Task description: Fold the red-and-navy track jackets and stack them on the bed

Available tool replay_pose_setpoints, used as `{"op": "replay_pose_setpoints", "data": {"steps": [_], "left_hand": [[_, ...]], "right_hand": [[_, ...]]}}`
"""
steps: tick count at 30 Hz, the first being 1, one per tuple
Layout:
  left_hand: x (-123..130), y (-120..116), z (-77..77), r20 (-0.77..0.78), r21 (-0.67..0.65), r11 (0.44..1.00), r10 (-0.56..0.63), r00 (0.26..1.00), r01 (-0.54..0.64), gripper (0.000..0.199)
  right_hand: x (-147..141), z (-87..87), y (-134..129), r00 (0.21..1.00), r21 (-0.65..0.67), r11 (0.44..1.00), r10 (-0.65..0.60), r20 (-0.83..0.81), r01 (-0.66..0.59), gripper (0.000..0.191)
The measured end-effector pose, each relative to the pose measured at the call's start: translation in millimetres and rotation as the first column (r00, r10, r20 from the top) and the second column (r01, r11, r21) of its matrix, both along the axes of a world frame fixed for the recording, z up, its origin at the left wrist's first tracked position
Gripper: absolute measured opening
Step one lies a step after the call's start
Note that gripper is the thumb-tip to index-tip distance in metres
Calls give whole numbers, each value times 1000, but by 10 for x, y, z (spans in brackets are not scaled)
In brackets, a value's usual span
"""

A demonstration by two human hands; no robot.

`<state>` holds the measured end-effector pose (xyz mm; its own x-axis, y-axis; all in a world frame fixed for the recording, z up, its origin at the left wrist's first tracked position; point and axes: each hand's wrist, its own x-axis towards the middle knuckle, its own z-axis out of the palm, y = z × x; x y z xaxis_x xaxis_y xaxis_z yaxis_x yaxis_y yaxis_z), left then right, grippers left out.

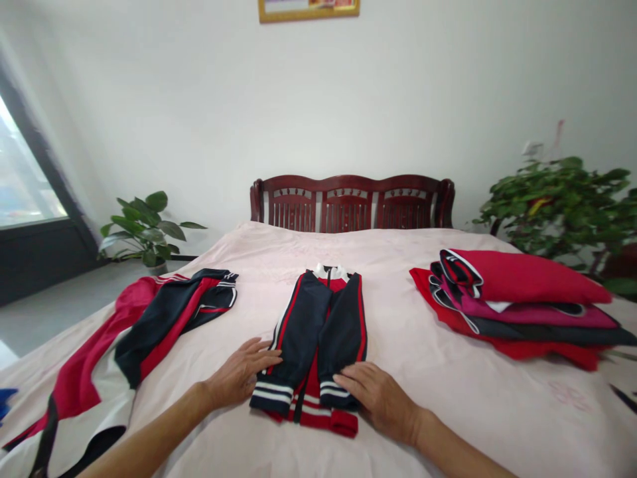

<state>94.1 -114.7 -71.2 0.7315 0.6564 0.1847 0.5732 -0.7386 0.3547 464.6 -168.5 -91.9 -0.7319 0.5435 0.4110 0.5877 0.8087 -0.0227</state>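
A track jacket (pixel 304 318) in dark navy, red and white lies in front of me on the bed, its sides folded in and both sleeves laid down over its front. The white collar points toward the headboard, and the striped cuffs and red hem are nearest me. My left hand (pixel 243 372) rests flat at the left edge of the jacket, fingertips on the sleeve just above the cuff. On the other side, my right hand (pixel 381 398) lies with its fingers stretched over the right cuff and edge. Neither hand grips the cloth.
Loose track clothes (pixel 149 332) in red, navy and white spread over the left of the bed. At the right is a stack of folded garments (pixel 537 279). A pink sheet (pixel 398 265) covers the bed below a wooden headboard (pixel 348 199). Potted plants (pixel 144 226) flank it.
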Motion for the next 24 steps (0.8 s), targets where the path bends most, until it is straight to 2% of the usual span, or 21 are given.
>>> {"op": "replay_pose_setpoints", "data": {"steps": [3,6,9,11,13,14,16,18,19,20,21,23,24], "left_hand": [[68,-65,116,-32,58,998,9,999,-8,67],[109,-216,246,2,31,998,-49,999,49,49],[85,-432,225,115,-19,995,-97,989,100,38],[80,-544,136,247,-61,997,-33,968,49,36],[149,-559,64,383,-151,987,114,917,-60,32],[221,-515,55,441,-211,971,197,876,-113,33],[431,-321,94,531,-324,927,343,774,-189,38],[681,-16,164,583,-420,866,487,650,-271,41],[797,157,188,558,-489,812,572,601,-318,41],[895,328,196,490,-567,737,661,569,-368,41],[971,486,188,433,-605,690,703,564,-396,40],[1051,733,137,340,-638,632,744,575,-441,35],[1060,811,108,311,-630,625,747,587,-461,33]], "right_hand": [[-27,47,0,996,11,1000,0,-93,1,40],[33,181,-133,982,-6,999,36,-185,-38,34],[148,305,-388,967,-107,988,79,-242,-108,35],[208,355,-535,947,-170,979,52,-317,-111,36],[223,393,-565,901,-249,968,-74,-428,-39,38],[213,411,-516,858,-309,951,-169,-485,12,39],[171,441,-282,722,-446,890,-370,-585,94,40],[127,434,91,567,-554,822,-519,-639,128,42],[116,408,300,516,-599,787,-579,-632,149,42],[117,366,505,491,-640,745,-635,-596,186,43],[130,313,694,487,-676,695,-692,-533,246,44],[184,195,988,489,-713,596,-777,-396,370,45],[217,146,1083,487,-716,556,-805,-338,422,43]]}}
